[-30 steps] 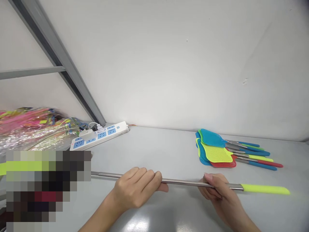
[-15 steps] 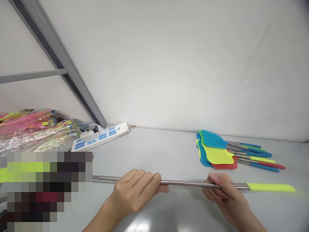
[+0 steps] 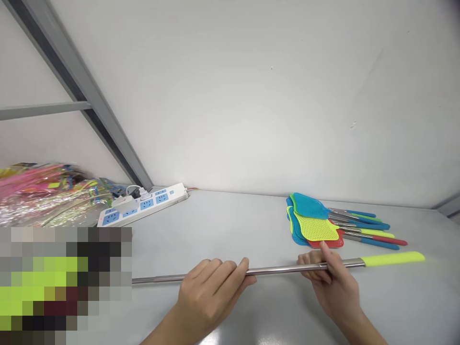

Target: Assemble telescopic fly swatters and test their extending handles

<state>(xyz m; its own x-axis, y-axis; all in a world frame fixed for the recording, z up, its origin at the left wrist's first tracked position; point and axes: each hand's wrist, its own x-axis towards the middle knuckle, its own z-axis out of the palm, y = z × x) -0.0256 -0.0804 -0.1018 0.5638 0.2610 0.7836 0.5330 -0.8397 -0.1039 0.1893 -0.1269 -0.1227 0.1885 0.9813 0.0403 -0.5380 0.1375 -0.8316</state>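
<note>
A fly swatter with an extended metal rod [image 3: 276, 270] and a yellow-green grip [image 3: 393, 259] lies across my two hands, above the table. My left hand [image 3: 213, 294] is wrapped over the middle of the rod, knuckles up. Nearer the grip, my right hand [image 3: 332, 282] closes on the rod from below, its thumb raised along the upper side. Toward the left, the rod's far end runs into a pixelated patch, which hides the swatter's head. Several fly swatters [image 3: 318, 227] in blue, yellow, green and red lie stacked beyond my right hand, grips pointing right.
A white power strip [image 3: 143, 205] with plugs in it rests at the back left. Beside it are plastic-wrapped colourful bundles [image 3: 53, 191]. A grey metal frame post [image 3: 97, 105] rises at the left, and a white wall [image 3: 233, 96] stands behind the grey table [image 3: 223, 230].
The rod has tilted, its grip end rising and its left end dropping. Both hands keep their hold. The view has shifted slightly to the right.
</note>
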